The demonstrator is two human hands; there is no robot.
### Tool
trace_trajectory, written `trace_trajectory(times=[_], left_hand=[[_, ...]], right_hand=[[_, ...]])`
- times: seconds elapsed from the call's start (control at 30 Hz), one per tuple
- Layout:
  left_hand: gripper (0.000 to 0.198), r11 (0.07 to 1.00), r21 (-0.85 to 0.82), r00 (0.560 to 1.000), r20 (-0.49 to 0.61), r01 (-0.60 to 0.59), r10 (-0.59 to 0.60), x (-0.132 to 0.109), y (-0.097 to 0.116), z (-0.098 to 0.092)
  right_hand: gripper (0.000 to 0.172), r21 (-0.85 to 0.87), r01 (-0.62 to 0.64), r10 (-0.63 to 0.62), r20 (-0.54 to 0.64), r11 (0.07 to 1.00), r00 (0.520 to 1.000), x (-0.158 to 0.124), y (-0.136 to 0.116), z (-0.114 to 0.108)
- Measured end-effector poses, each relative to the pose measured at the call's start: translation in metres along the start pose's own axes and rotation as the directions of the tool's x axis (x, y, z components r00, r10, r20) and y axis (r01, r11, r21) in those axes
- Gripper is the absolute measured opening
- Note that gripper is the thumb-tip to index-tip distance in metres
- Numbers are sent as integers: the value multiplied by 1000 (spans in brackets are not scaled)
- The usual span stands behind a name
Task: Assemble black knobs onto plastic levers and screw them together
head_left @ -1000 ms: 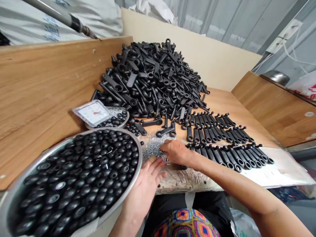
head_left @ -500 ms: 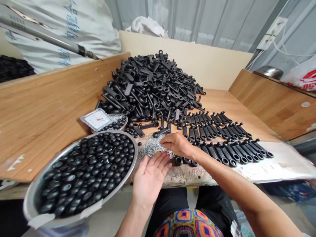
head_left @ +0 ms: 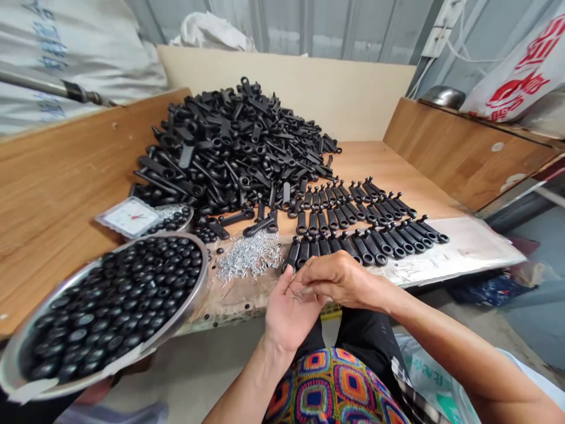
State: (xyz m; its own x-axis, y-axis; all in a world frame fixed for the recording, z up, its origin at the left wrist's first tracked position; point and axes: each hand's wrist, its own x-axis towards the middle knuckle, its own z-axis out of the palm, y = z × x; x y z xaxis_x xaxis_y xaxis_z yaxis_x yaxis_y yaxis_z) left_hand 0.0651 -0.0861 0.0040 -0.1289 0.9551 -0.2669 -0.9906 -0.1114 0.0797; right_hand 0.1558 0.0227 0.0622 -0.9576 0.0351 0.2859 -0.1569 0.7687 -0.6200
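My left hand is palm up and cupped above the table's front edge, with a few small silver metal pins lying in it. Over that palm, my right hand is bent with its fingers and thumb pinched together; whatever is between its fingertips is hidden. A loose pile of the same pins lies on the table to the left of both hands. Just beyond my hands stand rows of black crank-like arms, each with a ring at one end and a ball-tipped stub at the other.
A big heap of black arms fills the back of the table. On the left is a metal basin of black round knobs, with a small clock behind it. An electric screwdriver hangs at upper left. Wooden boards wall both sides.
My right hand has left the pin pile and come over my left palm. Both hands have moved right and toward me, and pins now show in the left palm. The view has turned right.
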Motion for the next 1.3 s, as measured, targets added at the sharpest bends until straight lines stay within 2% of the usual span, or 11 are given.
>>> trace_trajectory(times=[0.07,0.13,0.2,0.27,0.37,0.47,0.53,0.7,0.93,1.1,1.3], left_hand=[[46,998,44,997,68,-40,37,8,10,7],[47,989,101,990,102,-105,95,17,26,17],[47,971,150,980,104,-185,170,27,43,28],[48,949,192,967,94,-251,237,38,60,40],[49,921,235,951,84,-310,298,55,80,51],[51,912,240,943,80,-333,323,68,95,49],[53,913,228,941,62,-337,332,71,101,43],[56,919,179,936,41,-351,349,63,109,33],[56,911,206,931,1,-357,365,56,112,38],[55,908,227,909,-152,-351,389,56,114,46],[57,914,231,927,-94,-335,363,55,111,44]], right_hand=[[14,125,-13,30,-141,992,990,2,10,-13],[9,225,-43,105,-273,973,956,8,24,-26],[6,305,-116,220,-334,945,916,16,42,-36],[7,326,-187,299,-336,927,893,26,62,-40],[14,201,-242,295,-310,949,904,41,88,-39],[18,33,-274,273,-245,961,930,50,104,-33],[18,-12,-277,268,-209,961,940,51,108,-32],[17,7,-277,273,-204,961,940,45,112,-40],[18,27,-308,307,-188,951,933,30,118,-43],[25,-6,-345,338,-190,939,922,23,120,-40],[25,-102,-334,309,-203,937,929,24,122,-35]])
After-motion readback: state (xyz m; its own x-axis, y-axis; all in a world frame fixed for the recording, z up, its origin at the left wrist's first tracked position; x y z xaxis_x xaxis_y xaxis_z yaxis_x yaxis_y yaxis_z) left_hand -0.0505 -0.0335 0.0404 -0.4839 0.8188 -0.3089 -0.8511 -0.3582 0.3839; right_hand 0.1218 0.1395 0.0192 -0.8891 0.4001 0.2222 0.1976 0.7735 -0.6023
